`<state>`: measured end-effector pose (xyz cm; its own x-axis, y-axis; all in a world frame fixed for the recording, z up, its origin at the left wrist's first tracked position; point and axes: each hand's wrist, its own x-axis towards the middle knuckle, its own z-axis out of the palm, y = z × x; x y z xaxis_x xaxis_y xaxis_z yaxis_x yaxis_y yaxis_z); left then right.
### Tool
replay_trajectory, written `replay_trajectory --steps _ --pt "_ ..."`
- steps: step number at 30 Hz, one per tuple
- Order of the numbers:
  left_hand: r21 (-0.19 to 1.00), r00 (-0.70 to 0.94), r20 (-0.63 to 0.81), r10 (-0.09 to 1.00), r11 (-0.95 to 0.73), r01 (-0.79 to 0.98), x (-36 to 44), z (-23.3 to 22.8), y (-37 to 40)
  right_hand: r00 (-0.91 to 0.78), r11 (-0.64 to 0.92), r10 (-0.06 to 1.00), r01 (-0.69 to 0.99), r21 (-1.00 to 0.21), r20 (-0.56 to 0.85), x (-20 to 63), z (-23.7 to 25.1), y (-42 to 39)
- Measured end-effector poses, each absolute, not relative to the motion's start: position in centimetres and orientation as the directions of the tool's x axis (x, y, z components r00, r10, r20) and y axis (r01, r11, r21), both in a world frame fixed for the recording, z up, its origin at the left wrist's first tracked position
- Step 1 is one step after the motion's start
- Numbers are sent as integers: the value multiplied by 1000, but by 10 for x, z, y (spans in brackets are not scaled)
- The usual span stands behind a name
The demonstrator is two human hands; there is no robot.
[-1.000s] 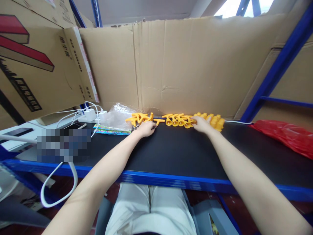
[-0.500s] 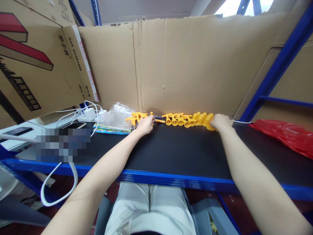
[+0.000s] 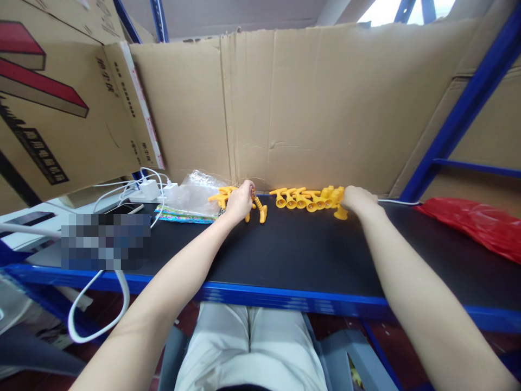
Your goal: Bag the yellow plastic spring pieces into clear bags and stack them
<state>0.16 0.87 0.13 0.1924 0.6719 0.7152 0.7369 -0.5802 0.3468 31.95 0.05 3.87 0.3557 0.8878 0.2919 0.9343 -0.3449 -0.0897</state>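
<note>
The black tabletop (image 3: 293,255) lies bare from its blue front edge back to a cardboard wall (image 3: 309,108), where a row of yellow plastic pieces (image 3: 303,199) sits at the wall's foot. The left hand (image 3: 239,202) has its grip pinched on one ribbed yellow piece (image 3: 260,209), lifted just off the surface beside a crinkled clear bag (image 3: 194,194). The right hand (image 3: 357,200) curls closed over the row's right end, hiding what it grips except a flared yellow base (image 3: 341,214).

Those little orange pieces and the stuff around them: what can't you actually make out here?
- Head view: part of the orange piece sits inside the left hand.
- Whatever the right hand grips is covered by its own fingers.
- Left of the black shelf, a pixelated patch blurs what lies there.
- The row of orange pieces is too small for detail.
- The red bag is cut off by the right edge.
</note>
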Motion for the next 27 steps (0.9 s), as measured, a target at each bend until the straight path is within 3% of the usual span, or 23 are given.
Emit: replay_trajectory --steps 2,5,10,13,18,24,27 --pt "338 192 724 663 -583 739 2 2 7 353 -354 914 935 -34 200 305 45 -7" --pt "327 187 740 646 -589 739 2 3 5 218 -217 967 976 -24 131 284 48 -14" --pt "317 195 745 638 -595 739 4 6 1 -120 151 976 975 -164 184 261 38 -12" --pt "310 215 740 637 -607 732 7 8 -4 -227 295 939 919 -263 258 253 28 -9" --pt "310 289 693 660 -635 708 11 3 -5 -215 358 919 805 -473 329 244 14 -6" --pt "362 338 625 704 -645 674 14 -11 7 -201 345 937 667 -660 286 245 1 6" --pt "314 413 537 735 -629 711 14 -14 9 -220 366 931 590 -720 293 246 -5 11"
